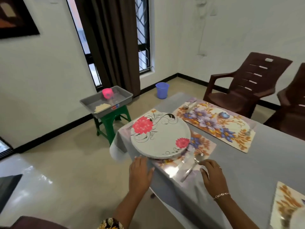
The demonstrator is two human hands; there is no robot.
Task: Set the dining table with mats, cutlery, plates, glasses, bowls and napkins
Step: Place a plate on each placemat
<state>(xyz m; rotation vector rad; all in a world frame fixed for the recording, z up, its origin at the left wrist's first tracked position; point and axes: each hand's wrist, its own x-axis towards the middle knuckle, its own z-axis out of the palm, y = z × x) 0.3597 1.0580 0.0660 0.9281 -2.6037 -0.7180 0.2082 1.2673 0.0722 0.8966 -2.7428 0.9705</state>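
A stack of white plates [160, 135] with pink flowers lies on a floral mat [203, 144] at the table's near corner. My left hand [140, 172] hovers just in front of the stack, fingers straight, holding nothing. My right hand [212, 176] is to the right, fingers relaxed, over the mat beside a spoon and fork [193, 162]. A second floral mat [216, 124] with cutlery lies further along the grey tablecloth [247, 171]. A third mat [287, 207] shows at the lower right.
A grey tray [107, 100] on a green stool [110, 123] holds a pink cup, glasses and napkins, left of the table. A blue bucket [162, 90] stands on the floor. Two brown plastic chairs [244, 86] stand beyond the table.
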